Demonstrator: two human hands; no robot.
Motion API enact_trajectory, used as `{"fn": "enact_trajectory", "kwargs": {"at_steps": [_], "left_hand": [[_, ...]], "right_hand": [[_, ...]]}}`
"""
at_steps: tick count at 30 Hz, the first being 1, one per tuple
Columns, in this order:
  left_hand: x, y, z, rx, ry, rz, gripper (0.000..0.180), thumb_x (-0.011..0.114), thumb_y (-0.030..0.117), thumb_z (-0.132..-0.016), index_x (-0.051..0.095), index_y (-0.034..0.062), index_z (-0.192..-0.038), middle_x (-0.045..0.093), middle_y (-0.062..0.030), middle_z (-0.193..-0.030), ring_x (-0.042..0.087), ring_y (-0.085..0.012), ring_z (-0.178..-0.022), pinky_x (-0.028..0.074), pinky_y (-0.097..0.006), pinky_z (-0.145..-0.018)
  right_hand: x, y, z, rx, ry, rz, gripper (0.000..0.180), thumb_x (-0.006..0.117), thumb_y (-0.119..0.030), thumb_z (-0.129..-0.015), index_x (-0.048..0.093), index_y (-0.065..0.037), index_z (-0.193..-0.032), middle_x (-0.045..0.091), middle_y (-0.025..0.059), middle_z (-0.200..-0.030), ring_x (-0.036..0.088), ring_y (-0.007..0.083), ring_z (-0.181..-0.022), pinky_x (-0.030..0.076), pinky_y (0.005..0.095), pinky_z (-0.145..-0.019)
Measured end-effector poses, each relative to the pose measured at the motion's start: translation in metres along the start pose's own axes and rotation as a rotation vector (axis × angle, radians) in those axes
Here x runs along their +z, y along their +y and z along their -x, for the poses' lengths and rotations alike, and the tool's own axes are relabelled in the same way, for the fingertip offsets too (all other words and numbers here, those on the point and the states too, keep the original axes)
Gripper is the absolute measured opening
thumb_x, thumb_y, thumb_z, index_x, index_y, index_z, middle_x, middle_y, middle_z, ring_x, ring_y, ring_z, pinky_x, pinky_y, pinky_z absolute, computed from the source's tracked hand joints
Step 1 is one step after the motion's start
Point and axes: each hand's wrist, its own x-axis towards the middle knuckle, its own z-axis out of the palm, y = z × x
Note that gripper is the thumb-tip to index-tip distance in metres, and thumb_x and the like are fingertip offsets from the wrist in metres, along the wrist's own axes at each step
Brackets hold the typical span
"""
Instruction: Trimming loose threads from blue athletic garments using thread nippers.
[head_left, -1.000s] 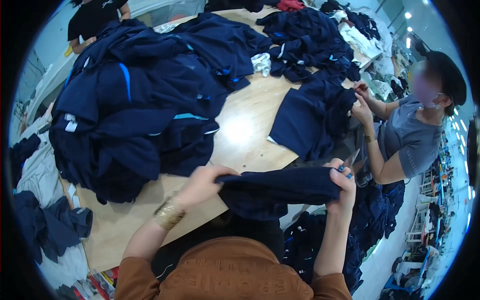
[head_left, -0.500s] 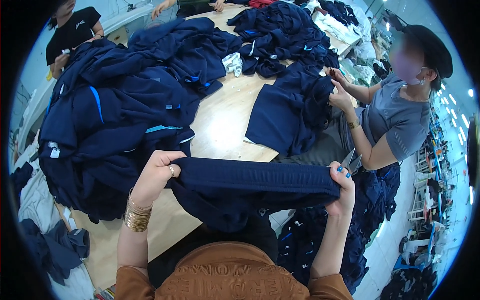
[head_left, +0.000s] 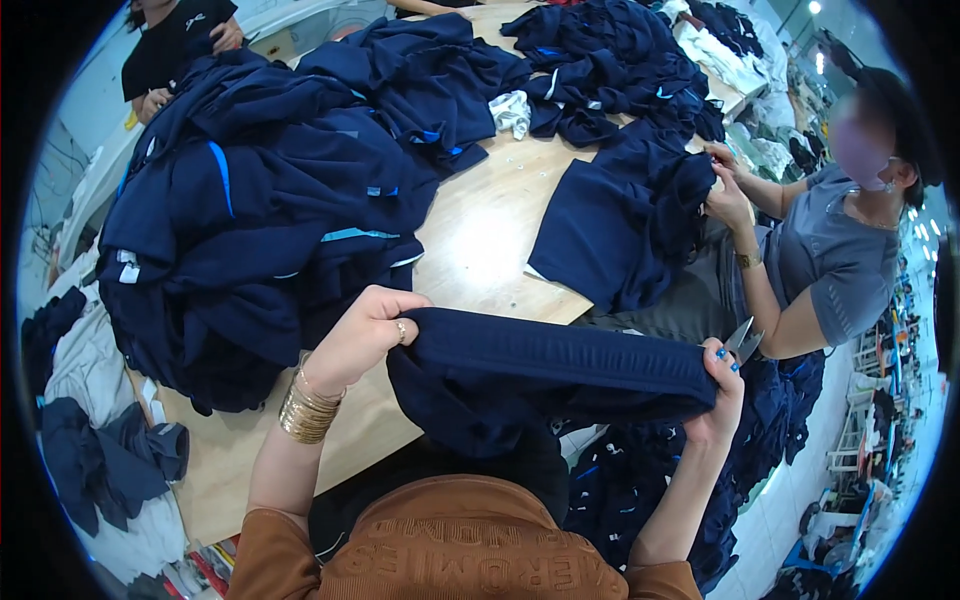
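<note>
A navy garment (head_left: 560, 355) with a gathered elastic waistband is stretched between my hands, its cloth hanging in folds below the band. My left hand (head_left: 355, 345) pinches one end of the waistband. At the other end my right hand (head_left: 722, 392) is closed on the band. Metal snips (head_left: 742, 340) stick out from behind the right fingers, blades pointing up and away; their handles are hidden. The band slopes a little down toward the right.
A big navy garment pile (head_left: 270, 210) covers the left of the wooden table (head_left: 475, 240). At right a seated co-worker (head_left: 840, 250) handles navy cloth (head_left: 620, 230). Another person (head_left: 180, 50) stands far left. More navy garments (head_left: 640, 490) lie below my right arm.
The view has shifted, so the table and piles appear farther right. My hands still hold the waistband stretched, and its right end now sits lower than its left. The far-left person's hand has risen.
</note>
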Motion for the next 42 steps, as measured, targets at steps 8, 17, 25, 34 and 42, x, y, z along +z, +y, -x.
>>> {"fn": "enact_trajectory", "kwargs": {"at_steps": [8,17,25,34,42], "left_hand": [[0.013,-0.007,-0.008,-0.033,-0.096,0.071,0.033,0.042,-0.005,-0.069,0.061,-0.0085,-0.096,0.063,-0.0040,-0.084,0.055,-0.0096,-0.075,0.044,-0.020,-0.074],[0.060,-0.035,-0.023,-0.142,-0.196,0.116,0.025,0.067,0.025,-0.081,0.066,0.0016,-0.091,0.063,-0.0025,-0.083,0.055,-0.0089,-0.084,0.041,-0.022,-0.079],[0.074,-0.042,-0.023,-0.188,-0.060,0.248,0.022,0.061,0.022,-0.086,0.063,0.0002,-0.088,0.059,0.0007,-0.082,0.051,-0.0058,-0.079,0.039,-0.021,-0.077],[0.082,-0.045,-0.019,-0.165,-0.047,0.298,0.021,0.054,0.021,-0.091,0.059,0.0014,-0.095,0.056,0.0035,-0.084,0.047,-0.0032,-0.079,0.039,-0.020,-0.076],[0.082,-0.045,-0.017,-0.158,-0.076,0.247,0.021,0.053,0.022,-0.091,0.058,0.0017,-0.094,0.055,0.0037,-0.084,0.046,-0.0040,-0.082,0.038,-0.020,-0.078]], "right_hand": [[0.002,0.005,-0.003,0.002,0.001,0.123,0.004,0.056,-0.004,-0.078,0.052,-0.003,-0.079,0.057,0.0043,-0.070,0.056,0.0136,-0.062,0.047,0.0239,-0.062],[0.009,0.060,-0.019,-0.074,0.076,0.882,0.010,0.065,-0.010,-0.078,0.061,-0.001,-0.079,0.057,0.0005,-0.071,0.054,0.0104,-0.066,0.039,0.0221,-0.060],[0.057,0.079,0.019,-0.385,-0.081,1.340,0.038,0.069,-0.024,-0.075,0.053,-0.008,-0.106,0.059,0.0081,-0.079,0.060,0.0229,-0.067,0.047,0.0313,-0.060],[0.068,0.080,0.029,-0.582,-0.304,1.360,0.018,0.072,-0.014,-0.071,0.061,-0.005,-0.082,0.059,0.0043,-0.069,0.053,0.0194,-0.055,0.041,0.0271,-0.050],[0.071,0.074,0.028,-0.592,-0.333,1.429,0.019,0.072,-0.017,-0.071,0.061,-0.007,-0.082,0.056,0.0027,-0.066,0.051,0.0188,-0.055,0.039,0.0277,-0.048]]}}
